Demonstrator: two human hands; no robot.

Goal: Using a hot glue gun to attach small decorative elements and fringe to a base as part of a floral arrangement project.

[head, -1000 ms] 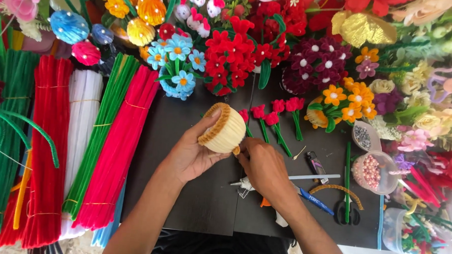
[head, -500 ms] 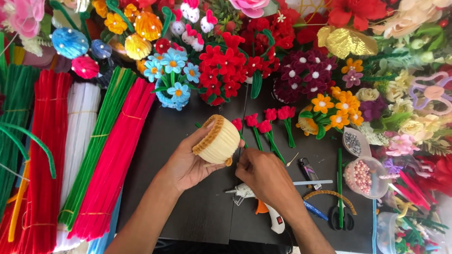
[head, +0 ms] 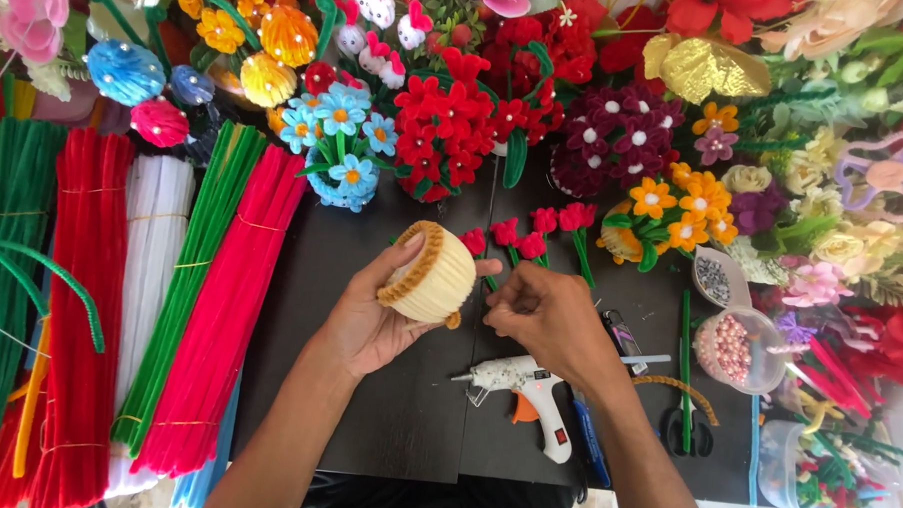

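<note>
**A soft chenille cup held over the black counter**

Nearest the camera, a white hot-glue gun (head: 522, 385) with an orange trigger lies on the black counter (head: 396, 422), just below the hands. A pair of scissors (head: 688, 425) lies to its right.

The left hand (head: 374, 316) cradles a small cream pipe-cleaner basket (head: 431, 273) with a tan rim, tipped on its side above the counter; its grip is curled around the basket wall, thumb on one side and fingers on the other. The right hand (head: 549, 323) sits just beside the basket's base, its grip pressed together on something small – what it pinches is too hidden to tell, though a tan end shows at the basket's bottom edge.

By its look the basket is light, fuzzy and springy – wound wire that would dent under a hard squeeze, so the coiled side wall or the firmer rim seems the safest hold.

To the left lie banded bundles of pipe cleaners: red (head: 224, 316), green (head: 185, 285), white (head: 151, 274). To the right stand a clear tub of pink beads (head: 733, 349) and, lower, a clear box of scraps (head: 829, 478). No label is readable.

Farthest off, finished chenille flowers crowd the back – a red bouquet (head: 446, 134), a blue one (head: 340, 145), an orange one (head: 678, 207).
</note>
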